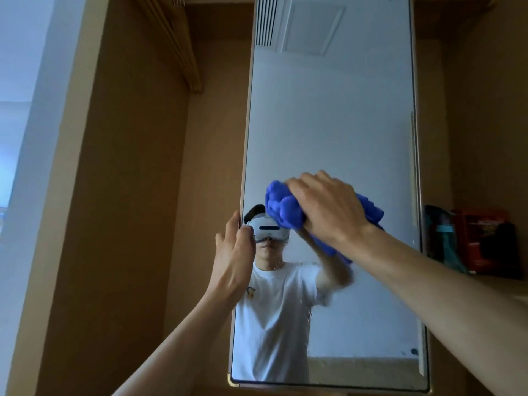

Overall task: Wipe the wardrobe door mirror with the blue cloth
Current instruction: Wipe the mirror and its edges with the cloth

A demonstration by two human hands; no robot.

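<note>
Right hand (328, 212) has the blue cloth (281, 208) bunched into a wad, fingers (297, 185) curled close together over the top of it, knuckles toward the camera, wad pressed against the glass. The cloth sits on the mirror (328, 124) in its lower half, left of centre; loose folds stick out on both sides of the hand and a tail hangs below the wrist. Slight blur on that hand. Left hand (235, 252) grips the mirror's left edge just beside the cloth and a bit lower: thumb (247, 231) on the glass face, one finger up along the edge, the rest curled round behind the edge, can't tell how far. The mirror is a tall panel, tilted in view, with a gold corner piece (232, 380) at bottom left. Faint specks and streaks on the glass below the cloth. The reflection shows a person in a white T-shirt (274, 315) and white headset (268, 231), plus a ceiling vent (265, 21) at the top. Brown wardrobe panel (137, 195) to the left, wooden slats (177, 44) upper left. Dark and red items on a shelf (480, 241) right of the mirror, too blurred to identify.
</note>
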